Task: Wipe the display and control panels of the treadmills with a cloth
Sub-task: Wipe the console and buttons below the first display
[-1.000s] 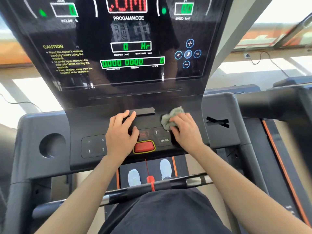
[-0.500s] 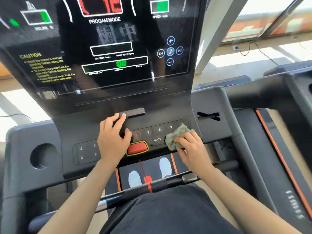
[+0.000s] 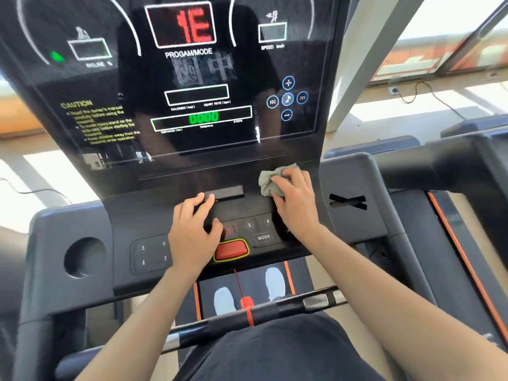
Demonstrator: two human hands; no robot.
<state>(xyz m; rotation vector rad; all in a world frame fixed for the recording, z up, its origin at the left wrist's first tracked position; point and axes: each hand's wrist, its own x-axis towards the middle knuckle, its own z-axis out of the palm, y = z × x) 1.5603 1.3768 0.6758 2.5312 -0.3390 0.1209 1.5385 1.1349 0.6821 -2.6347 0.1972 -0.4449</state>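
Observation:
A black glossy display [image 3: 192,86] with lit red and green digits rises in front of me. Below it lies the dark control panel [image 3: 154,251] with number keys, a MODE key and a red stop button [image 3: 231,250]. My right hand [image 3: 297,204] presses a crumpled grey-green cloth [image 3: 270,180] against the panel's upper right part, just under the display's lower edge. My left hand [image 3: 192,229] rests flat on the panel's middle, fingers spread, fingertips near a small black ledge [image 3: 228,191].
A round cup hole [image 3: 83,257] sits in the grey console at left, an X-shaped slot [image 3: 347,202] at right. A handlebar [image 3: 275,309] with a red safety cord crosses in front of my waist. A neighbouring treadmill [image 3: 467,166] stands to the right.
My right hand with the cloth has slid from the lower right keys up to the top right of the panel. My left hand stays in place. The display digits have changed.

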